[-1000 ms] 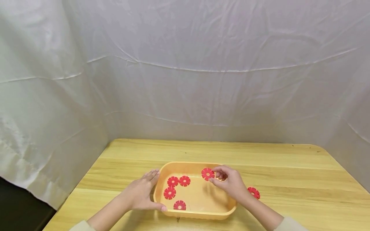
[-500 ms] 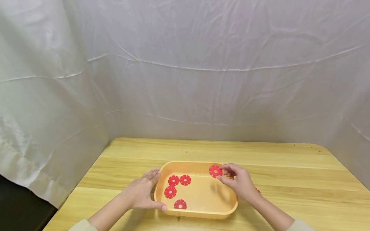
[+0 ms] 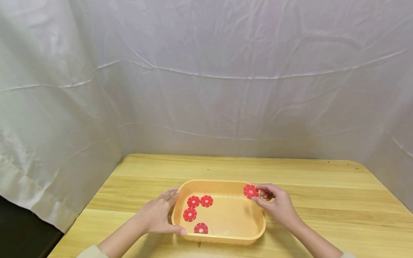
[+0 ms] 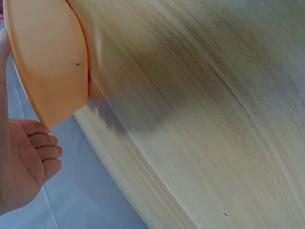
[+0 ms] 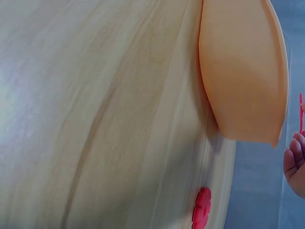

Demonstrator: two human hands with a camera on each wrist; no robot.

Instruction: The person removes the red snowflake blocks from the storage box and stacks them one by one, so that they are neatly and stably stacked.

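A yellow-orange plastic tray [image 3: 226,239] stands on the table, with several red flower-shaped discs [image 3: 207,201] lying in its left half. Each disc has a notched edge and a hole at its centre. At the tray's left end my left hand [image 3: 158,215] holds it, the thumb on the near rim and the fingers along the left corner. My right hand [image 3: 277,204] pinches another red disc [image 3: 250,192] between thumb and index finger, above the tray's far right corner. In the right wrist view that disc [image 5: 301,112] appears edge-on.
One more red disc [image 5: 201,208] lies on the wooden table [image 3: 322,200] to the right of the tray; my right arm hides it in the head view. A pale cloth [image 3: 206,89] hangs behind the table and along both sides.
My right hand has moved right with the pinched disc, from over the tray toward its far right corner. My left hand and the discs lying in the tray stay put.
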